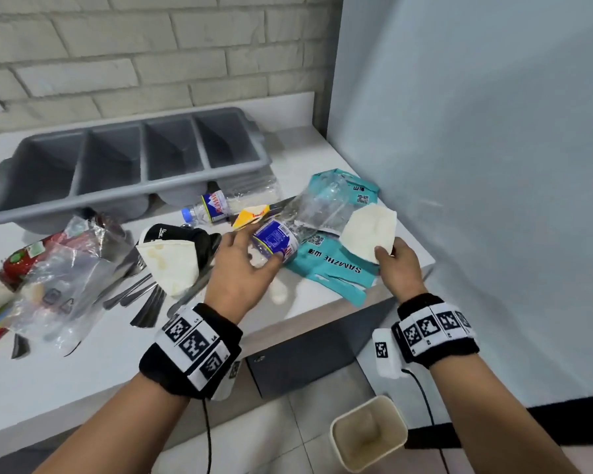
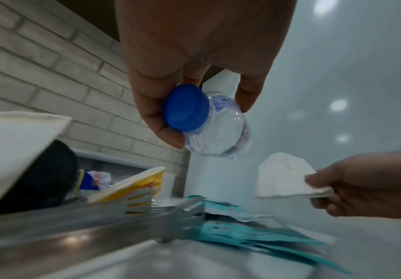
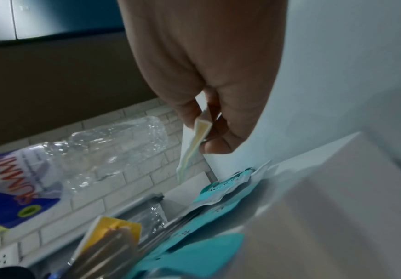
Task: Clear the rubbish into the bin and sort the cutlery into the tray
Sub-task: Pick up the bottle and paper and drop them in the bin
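1. Head view: tray [image 1: 83, 196] compartments empty; forks [image 1: 144, 295] and rubbish remain on the table [image 1: 100, 364]; bin [image 1: 368, 434] on the floor below.
2. Left wrist view: left hand [image 2: 194, 62] grips a bottle [image 2: 216, 130] near its cap, held above the table.
3. Right wrist view: right hand [image 3: 209, 79] pinches a flattened paper cup [image 3: 194, 143]. Judged barely begun.

Water bottle [image 1: 288, 230] between left hand [image 1: 240, 268] fingers [image 2: 161, 120], cap toward wrist; flattened paper cup [image 1: 370, 234] pinched by right hand [image 1: 399, 268] fingertips; packets [image 1: 336, 265] under both; cutlery tray [image 1: 124, 165] behind; forks [image 1: 144, 295] left.
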Demonstrator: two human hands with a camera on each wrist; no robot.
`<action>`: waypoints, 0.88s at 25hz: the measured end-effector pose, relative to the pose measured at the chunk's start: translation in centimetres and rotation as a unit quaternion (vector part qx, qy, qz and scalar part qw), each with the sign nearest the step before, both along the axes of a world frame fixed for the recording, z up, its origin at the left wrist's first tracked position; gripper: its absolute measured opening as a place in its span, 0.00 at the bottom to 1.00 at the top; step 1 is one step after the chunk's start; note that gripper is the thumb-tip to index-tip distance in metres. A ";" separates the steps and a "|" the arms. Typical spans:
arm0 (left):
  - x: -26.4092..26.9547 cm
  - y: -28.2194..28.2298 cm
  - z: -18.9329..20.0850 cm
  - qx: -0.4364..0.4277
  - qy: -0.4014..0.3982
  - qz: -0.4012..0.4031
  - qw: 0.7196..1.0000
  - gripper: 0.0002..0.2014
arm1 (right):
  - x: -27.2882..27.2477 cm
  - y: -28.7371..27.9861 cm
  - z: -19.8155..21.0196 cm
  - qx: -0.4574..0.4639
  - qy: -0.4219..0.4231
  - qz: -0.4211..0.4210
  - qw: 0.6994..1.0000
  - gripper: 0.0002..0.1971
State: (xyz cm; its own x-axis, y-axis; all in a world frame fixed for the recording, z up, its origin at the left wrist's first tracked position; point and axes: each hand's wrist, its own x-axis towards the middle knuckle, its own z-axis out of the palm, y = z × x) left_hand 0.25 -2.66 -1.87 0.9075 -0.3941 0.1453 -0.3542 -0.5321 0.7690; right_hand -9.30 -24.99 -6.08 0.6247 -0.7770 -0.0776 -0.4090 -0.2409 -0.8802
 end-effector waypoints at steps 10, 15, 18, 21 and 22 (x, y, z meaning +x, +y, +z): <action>-10.2 4.1 -7.2 -0.004 0.068 -0.275 0.959 0.28 | -18.1 9.9 -8.9 0.102 -0.153 -0.316 0.931 0.09; -12.6 3.5 -17.0 0.155 0.173 -0.320 0.919 0.29 | -22.5 11.4 -19.0 0.181 0.035 -0.313 0.932 0.01; -13.7 0.8 -24.3 0.245 0.208 -0.318 0.892 0.29 | -23.6 10.8 -27.1 0.244 0.154 -0.303 0.908 0.04; -15.2 -3.4 -32.9 0.308 0.225 -0.333 0.862 0.30 | -23.4 8.7 -36.5 0.285 0.224 -0.285 0.887 0.09; -15.7 -5.0 -36.3 0.326 0.225 -0.339 0.853 0.30 | -23.1 7.8 -39.7 0.302 0.235 -0.283 0.879 0.11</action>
State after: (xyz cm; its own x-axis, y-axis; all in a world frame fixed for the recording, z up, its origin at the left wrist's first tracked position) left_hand -15.41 -7.65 -38.12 0.3439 -0.7143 -0.6095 -0.4975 -0.6891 0.5270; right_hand -32.41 -17.16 -45.77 -0.0610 -0.6808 -0.7299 -0.6660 0.5725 -0.4783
